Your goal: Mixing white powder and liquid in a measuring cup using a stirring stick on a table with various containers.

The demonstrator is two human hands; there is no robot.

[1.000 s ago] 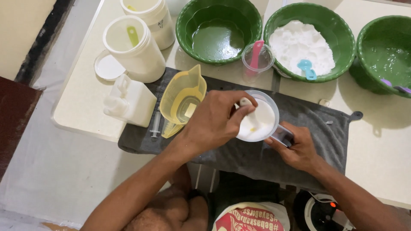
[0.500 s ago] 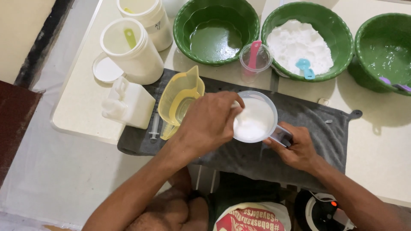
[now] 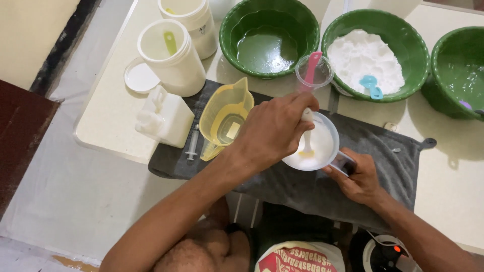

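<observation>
The left hand (image 3: 275,132) is closed around a white spoon (image 3: 306,136), its tip down in the white mix inside the clear measuring cup (image 3: 315,146). The right hand (image 3: 359,177) grips that cup's handle, holding it on the grey towel (image 3: 312,189). Just left of the left hand sits a yellow jug (image 3: 224,118) with a little liquid. Beyond the knuckles, one green bowl (image 3: 269,38) holds greenish liquid, another bowl (image 3: 375,55) white powder and a blue scoop (image 3: 371,86).
</observation>
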